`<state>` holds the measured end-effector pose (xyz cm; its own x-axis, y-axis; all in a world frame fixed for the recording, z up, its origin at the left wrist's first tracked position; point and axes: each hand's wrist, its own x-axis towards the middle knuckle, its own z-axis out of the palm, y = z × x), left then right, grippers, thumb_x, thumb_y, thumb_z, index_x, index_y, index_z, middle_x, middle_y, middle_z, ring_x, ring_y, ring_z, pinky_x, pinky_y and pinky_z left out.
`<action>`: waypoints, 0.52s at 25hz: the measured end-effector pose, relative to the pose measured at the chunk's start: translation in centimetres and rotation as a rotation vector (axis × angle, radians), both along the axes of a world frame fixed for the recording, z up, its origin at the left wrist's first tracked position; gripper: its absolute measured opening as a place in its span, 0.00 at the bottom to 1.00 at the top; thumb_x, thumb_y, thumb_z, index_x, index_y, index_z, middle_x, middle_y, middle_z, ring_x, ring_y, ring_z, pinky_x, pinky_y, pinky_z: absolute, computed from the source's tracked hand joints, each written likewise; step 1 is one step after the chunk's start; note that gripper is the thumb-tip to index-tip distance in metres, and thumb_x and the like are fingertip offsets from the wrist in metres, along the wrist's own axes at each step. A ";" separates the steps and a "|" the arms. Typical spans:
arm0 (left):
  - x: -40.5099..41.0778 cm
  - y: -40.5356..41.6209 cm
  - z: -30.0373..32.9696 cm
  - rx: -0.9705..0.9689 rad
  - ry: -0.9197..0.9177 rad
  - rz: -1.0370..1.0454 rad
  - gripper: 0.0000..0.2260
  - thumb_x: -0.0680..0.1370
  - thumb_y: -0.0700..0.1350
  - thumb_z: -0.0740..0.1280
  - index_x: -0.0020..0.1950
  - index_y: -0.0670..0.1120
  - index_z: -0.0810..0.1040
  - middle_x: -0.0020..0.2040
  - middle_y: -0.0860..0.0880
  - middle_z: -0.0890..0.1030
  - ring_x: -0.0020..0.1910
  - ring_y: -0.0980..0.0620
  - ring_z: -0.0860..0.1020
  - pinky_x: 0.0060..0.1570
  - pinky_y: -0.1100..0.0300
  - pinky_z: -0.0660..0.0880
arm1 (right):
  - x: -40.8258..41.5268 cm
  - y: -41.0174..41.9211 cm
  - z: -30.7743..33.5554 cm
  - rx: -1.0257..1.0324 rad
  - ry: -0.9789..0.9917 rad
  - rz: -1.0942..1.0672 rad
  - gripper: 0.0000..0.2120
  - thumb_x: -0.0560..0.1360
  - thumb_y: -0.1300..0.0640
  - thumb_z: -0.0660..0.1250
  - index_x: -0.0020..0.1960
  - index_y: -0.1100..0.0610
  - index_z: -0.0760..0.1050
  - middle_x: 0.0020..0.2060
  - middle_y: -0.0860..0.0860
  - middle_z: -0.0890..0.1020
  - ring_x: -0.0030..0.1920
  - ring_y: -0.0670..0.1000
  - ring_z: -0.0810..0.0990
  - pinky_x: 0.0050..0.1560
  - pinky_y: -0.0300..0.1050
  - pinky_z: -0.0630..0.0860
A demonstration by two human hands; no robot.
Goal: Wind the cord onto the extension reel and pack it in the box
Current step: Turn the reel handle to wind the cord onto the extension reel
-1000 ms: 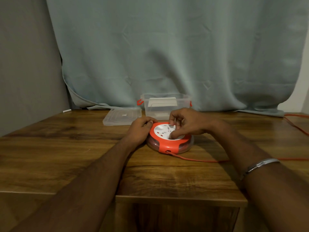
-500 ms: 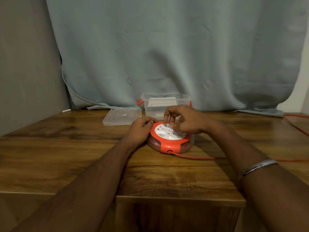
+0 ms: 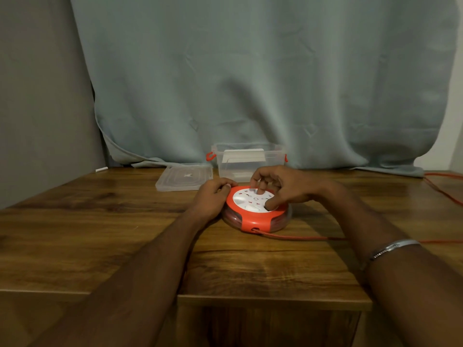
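An orange and white round extension reel point(image 3: 255, 219) lies flat on the wooden table point(image 3: 100, 234). My left hand point(image 3: 213, 196) grips its left rim. My right hand point(image 3: 283, 186) rests on the white socket face, thumb near the front and fingers at the back. An orange cord point(image 3: 300, 237) leaves the reel's front opening and runs right across the table under my right forearm. Right behind the reel stands a clear plastic box point(image 3: 248, 160) with orange clips, open, with a white card inside.
The box's clear lid point(image 3: 184, 176) lies flat to the left of the box. More orange cord point(image 3: 443, 189) trails along the far right of the table. A grey curtain point(image 3: 250, 83) hangs behind. A small white stick point(image 3: 101, 169) lies at the back left.
My right hand has turned on the reel's white face, its thumb swinging from the back round to the front. The left hand stayed on the rim.
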<state>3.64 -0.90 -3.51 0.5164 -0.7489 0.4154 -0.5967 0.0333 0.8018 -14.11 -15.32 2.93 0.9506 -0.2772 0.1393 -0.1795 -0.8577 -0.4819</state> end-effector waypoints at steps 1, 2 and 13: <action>0.0 0.0 0.0 -0.008 0.005 -0.003 0.14 0.84 0.42 0.58 0.63 0.45 0.81 0.59 0.45 0.83 0.56 0.50 0.81 0.54 0.57 0.80 | 0.0 0.1 0.0 -0.017 -0.008 -0.003 0.22 0.69 0.66 0.78 0.60 0.55 0.80 0.52 0.53 0.83 0.42 0.38 0.80 0.36 0.28 0.72; 0.1 0.0 0.1 -0.012 0.006 -0.003 0.14 0.84 0.42 0.58 0.63 0.45 0.81 0.59 0.45 0.83 0.56 0.50 0.81 0.55 0.56 0.80 | 0.0 0.4 0.0 -0.039 -0.009 -0.008 0.19 0.69 0.64 0.79 0.57 0.54 0.81 0.53 0.53 0.83 0.46 0.42 0.81 0.38 0.31 0.73; 0.1 -0.1 0.0 -0.016 -0.039 -0.008 0.14 0.84 0.41 0.58 0.62 0.43 0.81 0.59 0.44 0.83 0.57 0.49 0.81 0.60 0.51 0.79 | 1.0 2.3 -0.9 -0.203 -0.058 -0.083 0.21 0.70 0.44 0.78 0.29 0.56 0.75 0.23 0.47 0.74 0.27 0.44 0.71 0.33 0.45 0.69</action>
<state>3.79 -0.97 -3.52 0.4939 -0.7456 0.4474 -0.6271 0.0509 0.7773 -13.07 -13.05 2.02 0.9144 -0.3151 0.2542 -0.2308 -0.9215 -0.3123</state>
